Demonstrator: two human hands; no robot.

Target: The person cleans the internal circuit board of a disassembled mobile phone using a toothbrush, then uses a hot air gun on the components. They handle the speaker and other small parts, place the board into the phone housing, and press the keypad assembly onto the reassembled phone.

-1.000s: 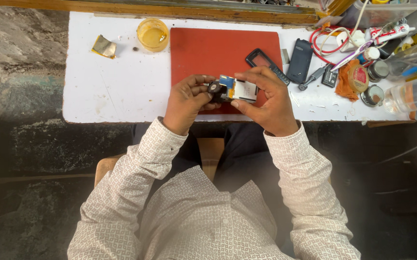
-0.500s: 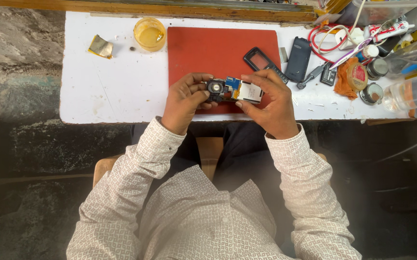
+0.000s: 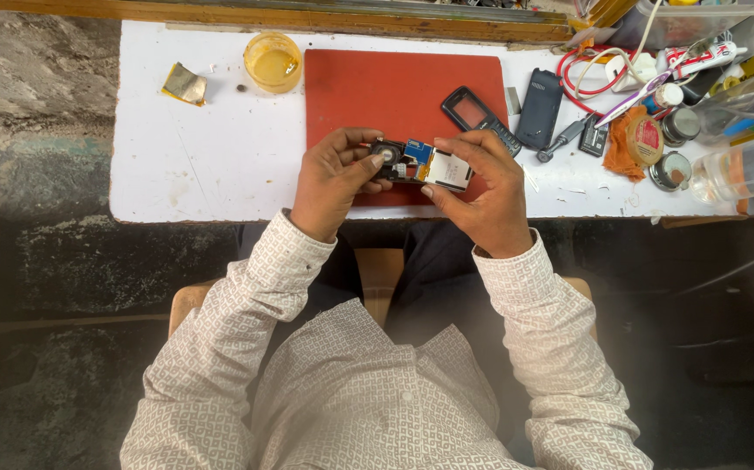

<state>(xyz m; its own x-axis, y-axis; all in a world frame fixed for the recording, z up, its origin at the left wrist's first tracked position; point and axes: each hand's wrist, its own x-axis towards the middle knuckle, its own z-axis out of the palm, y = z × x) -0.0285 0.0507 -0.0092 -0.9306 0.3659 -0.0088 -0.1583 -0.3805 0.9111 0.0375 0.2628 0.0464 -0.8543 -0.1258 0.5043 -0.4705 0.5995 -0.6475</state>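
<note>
Up top, the white bench (image 3: 220, 165) carries a scatter of things. A red mat (image 3: 394, 87) lies at its middle, and a small yellow cup (image 3: 272, 61) of amber liquid stands just beside the mat's left edge, with a crumpled scrap of foil (image 3: 184, 83) farther left. On the mat's right edge lies a dark phone front (image 3: 479, 117), tilted, and just beside it on the bare bench a black back cover (image 3: 540, 108). A small screwdriver (image 3: 564, 139) lies next to that cover. Beyond it sits a crowd of clutter: a red coiled cable (image 3: 588, 74), an orange cloth (image 3: 622, 139), small round tins (image 3: 671, 170) and a clear plastic bottle (image 3: 743, 170) lying on its side. None of this stands between the hands and what they hold.

Both hands hover over the near edge of the mat, close to the bench's front edge. Between them is an opened phone body (image 3: 420, 164), its inner board showing blue, black and white parts. The left hand (image 3: 333, 178) pinches the left end, thumb and fingers closed around a dark round part there. The right hand (image 3: 481, 191) pinches the right end, fingers curled over the top of the white part and thumb pressed below it. So the phone body spans the gap from one grip to the other, lying roughly level and raised just above the mat.
</note>
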